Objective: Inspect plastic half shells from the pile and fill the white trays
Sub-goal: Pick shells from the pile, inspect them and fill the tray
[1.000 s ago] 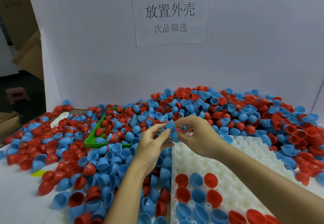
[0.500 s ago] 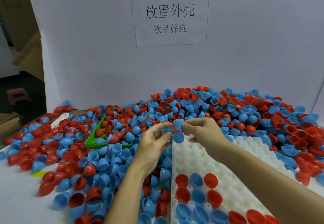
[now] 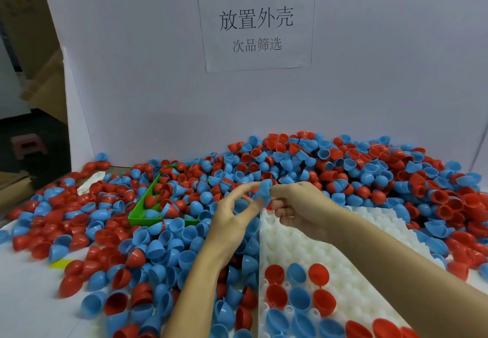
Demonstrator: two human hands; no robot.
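while the left hand [image 3: 232,213] is blurring with its fingers spread loosely apart, whether it is gripping anything is staying unclear. the right hand [image 3: 298,208] is pinching a blue half shell [image 3: 264,192] above the far edge of the white tray [image 3: 330,240], beside the pile [image 3: 343,168]. the shell's rim seems to be facing up and left, though blur is hiding its exact axis. the tray's near end is running off the bottom edge.

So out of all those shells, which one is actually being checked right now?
The blue shell pinched between the left hand and right hand, lifted above the pile; the rest lie loose or in the tray.
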